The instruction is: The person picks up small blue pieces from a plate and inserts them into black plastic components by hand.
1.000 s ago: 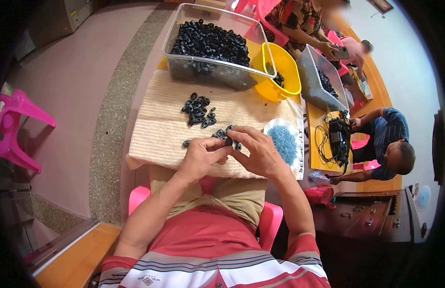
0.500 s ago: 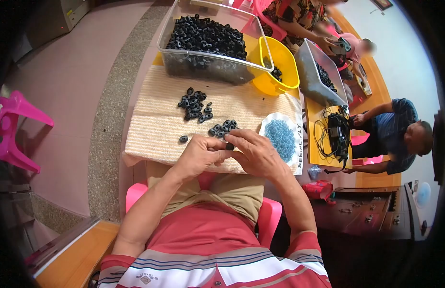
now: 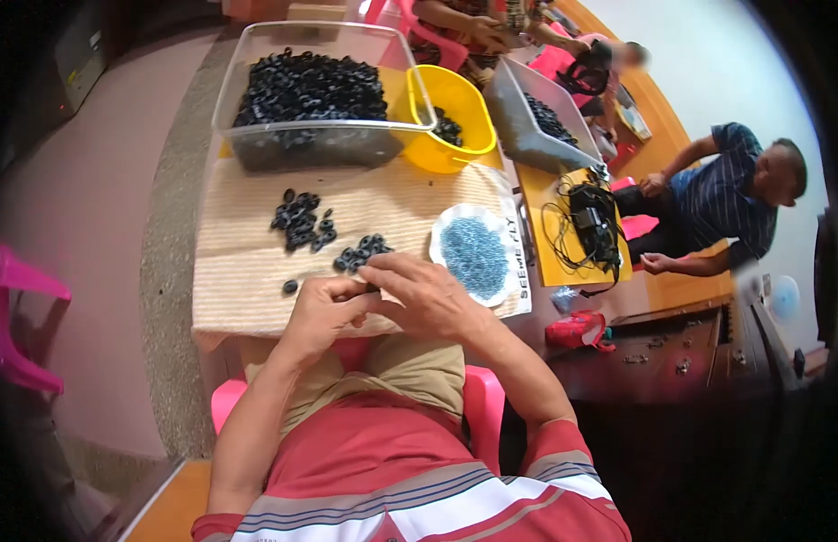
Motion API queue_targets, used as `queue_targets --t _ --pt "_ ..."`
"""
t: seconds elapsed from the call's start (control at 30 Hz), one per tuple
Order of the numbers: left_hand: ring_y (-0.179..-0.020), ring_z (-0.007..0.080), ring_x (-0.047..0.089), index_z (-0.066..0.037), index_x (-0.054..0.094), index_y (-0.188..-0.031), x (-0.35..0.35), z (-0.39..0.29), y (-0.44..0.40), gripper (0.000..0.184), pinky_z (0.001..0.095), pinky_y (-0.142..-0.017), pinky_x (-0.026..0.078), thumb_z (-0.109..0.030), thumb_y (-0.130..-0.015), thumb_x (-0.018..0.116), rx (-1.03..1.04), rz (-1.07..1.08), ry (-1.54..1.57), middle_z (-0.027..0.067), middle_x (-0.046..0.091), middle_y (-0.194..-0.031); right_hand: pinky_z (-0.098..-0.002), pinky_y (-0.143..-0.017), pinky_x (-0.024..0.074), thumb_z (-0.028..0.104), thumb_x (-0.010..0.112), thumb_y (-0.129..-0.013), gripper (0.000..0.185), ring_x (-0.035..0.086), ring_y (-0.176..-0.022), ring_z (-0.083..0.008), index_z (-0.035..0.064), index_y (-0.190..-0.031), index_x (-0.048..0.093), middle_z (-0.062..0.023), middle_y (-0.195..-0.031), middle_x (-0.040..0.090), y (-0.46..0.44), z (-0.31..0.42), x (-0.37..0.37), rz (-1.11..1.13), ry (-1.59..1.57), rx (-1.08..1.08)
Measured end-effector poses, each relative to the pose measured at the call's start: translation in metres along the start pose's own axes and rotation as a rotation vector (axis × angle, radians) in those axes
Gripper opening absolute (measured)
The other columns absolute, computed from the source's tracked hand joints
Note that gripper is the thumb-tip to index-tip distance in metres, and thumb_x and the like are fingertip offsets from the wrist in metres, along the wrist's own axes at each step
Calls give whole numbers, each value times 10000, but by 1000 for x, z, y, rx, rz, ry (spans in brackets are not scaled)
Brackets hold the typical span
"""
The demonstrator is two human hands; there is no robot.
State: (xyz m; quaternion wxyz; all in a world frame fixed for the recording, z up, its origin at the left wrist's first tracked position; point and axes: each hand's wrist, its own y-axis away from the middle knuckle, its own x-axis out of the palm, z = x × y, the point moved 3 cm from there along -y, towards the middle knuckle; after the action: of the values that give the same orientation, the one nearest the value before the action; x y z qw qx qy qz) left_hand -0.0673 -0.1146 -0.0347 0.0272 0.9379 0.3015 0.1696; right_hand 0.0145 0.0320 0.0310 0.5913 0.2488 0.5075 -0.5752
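Note:
My left hand (image 3: 324, 313) and my right hand (image 3: 426, 293) meet above the front of the striped cloth. The fingers of both are closed around a small black plastic part (image 3: 372, 287), mostly hidden by them. Just beyond my fingertips lies a small cluster of black oval parts (image 3: 360, 251). Farther back sits a larger pile of the same parts (image 3: 299, 221), and one single part (image 3: 290, 286) rests left of my left hand. Right of the clusters stands a white scalloped plate (image 3: 442, 257) full of tiny bluish shiny pieces, too small to name.
A clear bin (image 3: 302, 135) heaped with black parts and a yellow bucket (image 3: 478, 135) stand at the back of the cloth (image 3: 234, 253). Another bin (image 3: 518, 131) and tangled black cables (image 3: 592, 221) are to the right. A co-worker (image 3: 726, 194) sits there; others are behind.
The whole view has shifted, so the table and my hands appear farther left. My hands remain together around the black part, which is now more covered. The seated co-worker's arm has moved slightly.

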Motion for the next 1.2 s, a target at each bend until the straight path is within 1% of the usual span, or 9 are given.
queue_targets --t 0.23,0.33,0.43,0.67,0.8,0.87,0.93,1.1,1.2 --pt "-661 42 564 3 761 -969 4 1 3 167 203 -596 469 -146 -897 785 -116 19 13 -2 665 -753 -355 -745 583 101 809 -754 407 691 -911 -292 19 -1120 651 -124 -1069 677 19 -10 14 -90 -3 -100" --pt "-657 49 578 5 760 -1013 6 4 3 199 199 -597 484 -156 -899 791 -103 8 40 12 686 -773 -356 -734 577 106 822 -758 427 686 -893 -302 29 -1139 645 -131 -1065 675 24 -10 8 -106 -17 -56" --pt "-633 54 586 -1 759 -1000 6 6 1 190 196 -577 485 -151 -891 800 -83 -30 47 12 686 -758 -383 -781 567 144 784 -808 387 683 -929 -305 22 -1151 653 -133 -1077 674 28 -13 -10 -179 -106 66" --pt "-604 53 592 -17 752 -963 3 16 0 144 198 -554 488 -113 -874 812 -7 -94 31 9 682 -731 -332 -719 559 62 812 -816 446 674 -777 -238 15 -1224 637 -126 -922 656 42 -53 -40 -335 -261 296" --pt "-626 52 602 -13 746 -966 3 15 -3 134 200 -573 494 -99 -881 802 79 -109 54 13 688 -743 -301 -654 512 87 816 -825 377 607 -700 -147 -13 -1158 670 -106 -814 664 43 -90 -58 -402 -176 378" --pt "-642 52 607 -9 745 -979 3 16 -4 140 202 -587 498 -99 -886 797 97 -126 46 10 689 -750 -310 -643 511 104 811 -826 383 597 -638 -160 -13 -1164 675 -98 -743 651 31 -107 -74 -354 -106 460" --pt "-656 50 609 -6 746 -996 4 17 -3 150 203 -599 500 -102 -891 793 99 -145 31 6 690 -757 -327 -653 526 145 804 -829 420 643 -633 -198 -15 -1194 673 -116 -753 680 12 -135 -93 -352 23 458" --pt "-693 38 603 -1 746 -1058 1 20 -4 193 200 -617 492 -105 -899 781 113 -142 -21 3 698 -796 -398 -784 562 217 789 -843 634 727 -817 -294 -5 -1387 553 -181 -936 733 -36 -189 -116 -534 92 541" --pt "-712 39 604 4 744 -1079 0 20 -5 207 202 -627 492 -92 -898 774 88 -169 -71 6 703 -822 -376 -765 565 193 784 -851 427 728 -816 -272 17 -1224 676 -141 -932 742 -37 -191 -95 -521 134 477"
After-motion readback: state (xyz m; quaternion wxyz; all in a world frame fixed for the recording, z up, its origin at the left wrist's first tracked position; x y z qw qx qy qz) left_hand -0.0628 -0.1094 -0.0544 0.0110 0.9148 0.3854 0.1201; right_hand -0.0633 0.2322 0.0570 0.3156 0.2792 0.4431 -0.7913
